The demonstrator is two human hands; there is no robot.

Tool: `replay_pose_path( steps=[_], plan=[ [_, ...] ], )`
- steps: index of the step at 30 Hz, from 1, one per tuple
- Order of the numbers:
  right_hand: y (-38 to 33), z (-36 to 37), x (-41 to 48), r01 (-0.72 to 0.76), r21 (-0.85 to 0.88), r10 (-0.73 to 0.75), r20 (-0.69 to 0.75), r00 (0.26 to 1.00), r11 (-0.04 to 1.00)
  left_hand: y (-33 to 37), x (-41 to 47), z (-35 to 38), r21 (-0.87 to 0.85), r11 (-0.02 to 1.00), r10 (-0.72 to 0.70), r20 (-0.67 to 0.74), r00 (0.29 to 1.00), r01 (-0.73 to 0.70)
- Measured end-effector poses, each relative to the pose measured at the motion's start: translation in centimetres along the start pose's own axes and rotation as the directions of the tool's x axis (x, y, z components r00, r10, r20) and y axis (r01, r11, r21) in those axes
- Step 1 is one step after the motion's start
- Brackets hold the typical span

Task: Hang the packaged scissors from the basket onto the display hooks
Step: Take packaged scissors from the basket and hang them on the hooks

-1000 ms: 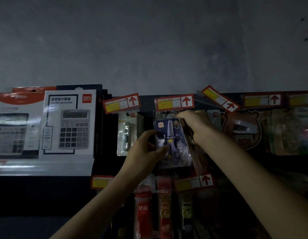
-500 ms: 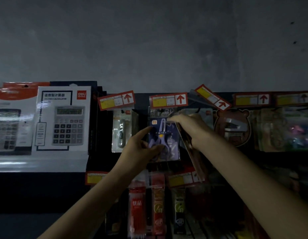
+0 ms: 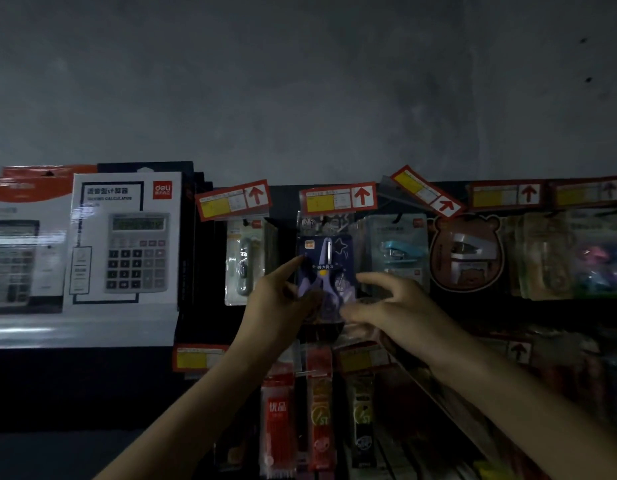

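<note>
Both forearms [image 3: 182, 414] bare to frame edge; left grip [image 3: 279, 299] and right grip [image 3: 393, 306] bare, slim-fingered

The calculator box [image 3: 125, 244] bears a red "deli" logo; price tags [image 3: 338, 199] carry red up-arrows.

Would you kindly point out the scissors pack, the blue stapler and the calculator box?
scissors pack [image 3: 327, 253]: head view, on the blades.
blue stapler [image 3: 401, 253]: head view, on its body.
calculator box [image 3: 135, 265]: head view, on the printed keypad.
</note>
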State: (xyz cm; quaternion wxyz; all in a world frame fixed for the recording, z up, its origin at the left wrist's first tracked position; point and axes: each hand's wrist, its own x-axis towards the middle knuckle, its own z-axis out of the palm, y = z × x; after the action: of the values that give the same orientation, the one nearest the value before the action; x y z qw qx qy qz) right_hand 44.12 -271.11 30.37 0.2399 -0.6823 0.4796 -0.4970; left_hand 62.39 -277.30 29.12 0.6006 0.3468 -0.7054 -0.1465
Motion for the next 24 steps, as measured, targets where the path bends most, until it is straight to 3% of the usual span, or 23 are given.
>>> replay_pose_path(
  steps=[4, 10, 16, 24],
  plan=[
    [0.5, 0.6, 0.8, 0.014, -0.054, -0.016, -0.042, 0.999, 0.998, -0.7, 0.8, 0.6, 0.088, 0.996, 0.014, -0.027, 1.000, -0.011],
    [-0.9, 0.6, 2.7, -0.054, -0.142, 0.049, -0.040, 0.998, 0.988, -1.0, 2.5, 1.6, 0.076, 0.997, -0.033, -0.020, 0.999, 0.035],
    [-1.3, 0.7, 4.2, -0.093, -0.163, 0.083, -0.064, 0.994, 0.982, -2.5, 4.5, 2.4, 0.349, 0.937, -0.028, 0.008, 1.000, 0.023],
    [-0.9, -0.6, 3.4, -0.063, -0.127, 0.057, -0.052, 0.997, 0.990, -2.6, 5.8, 3.5, 0.496, 0.866, -0.092, 0.045, 0.995, 0.058]
  ],
)
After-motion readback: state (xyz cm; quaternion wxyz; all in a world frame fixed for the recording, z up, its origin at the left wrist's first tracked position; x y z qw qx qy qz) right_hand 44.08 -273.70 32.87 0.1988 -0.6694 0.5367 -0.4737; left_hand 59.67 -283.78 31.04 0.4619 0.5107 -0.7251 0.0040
